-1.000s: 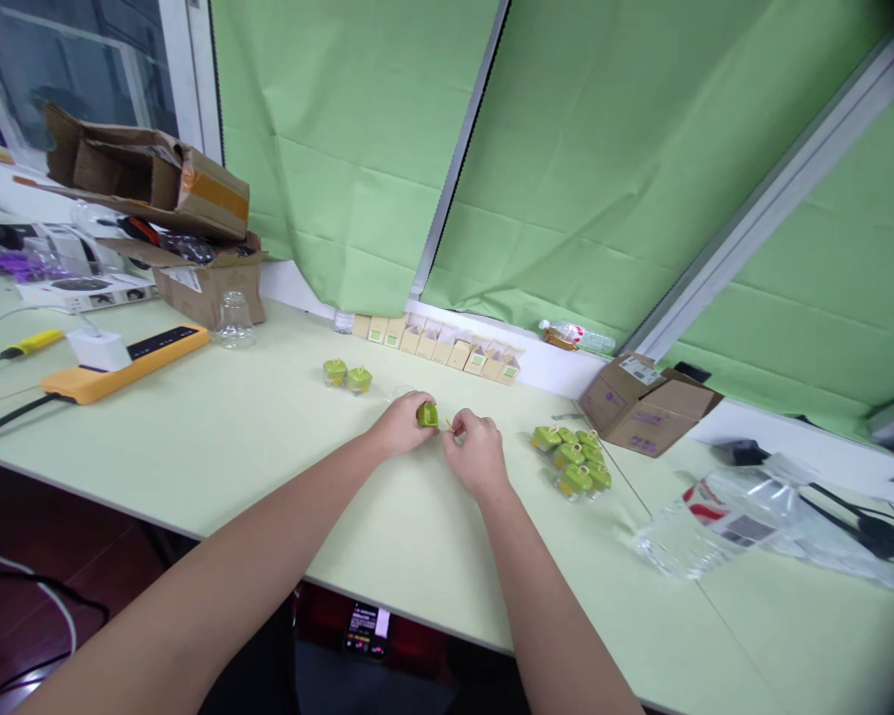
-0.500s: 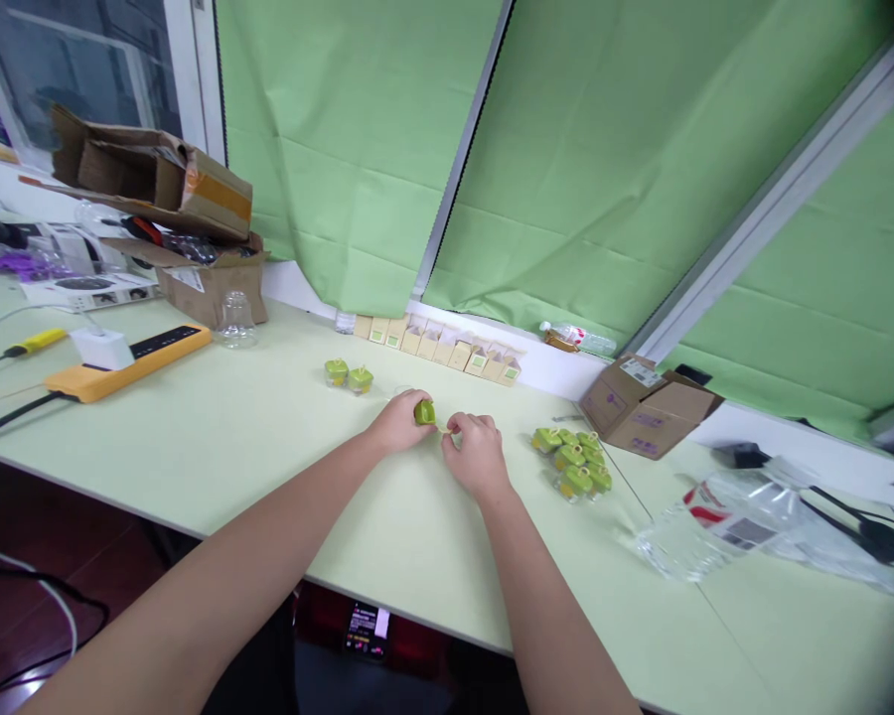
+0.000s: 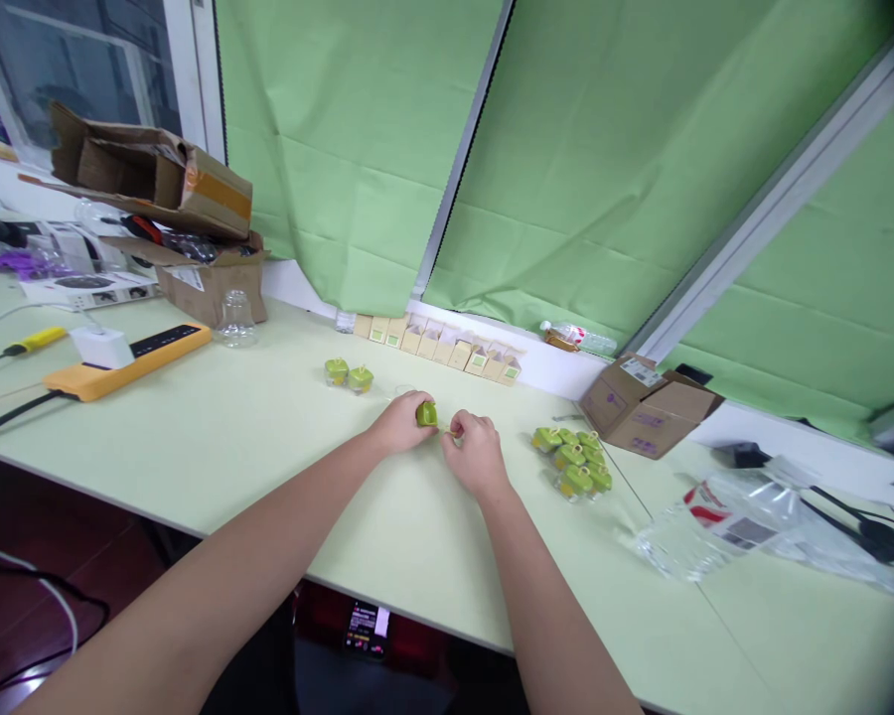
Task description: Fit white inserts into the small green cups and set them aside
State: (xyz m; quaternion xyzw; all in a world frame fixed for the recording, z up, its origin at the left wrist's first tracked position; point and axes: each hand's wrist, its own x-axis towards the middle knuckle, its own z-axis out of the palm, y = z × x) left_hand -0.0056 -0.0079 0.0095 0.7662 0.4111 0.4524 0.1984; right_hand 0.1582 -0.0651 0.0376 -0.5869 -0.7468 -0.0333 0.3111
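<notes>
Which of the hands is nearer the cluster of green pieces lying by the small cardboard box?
Right. The right hand sits just left of the cluster of green pieces, apart from it; the left hand lies farther left, holding a green piece.

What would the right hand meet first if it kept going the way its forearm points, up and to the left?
The right hand would likely meet the small green piece held in the left hand; its fingers look almost on it already.
</notes>
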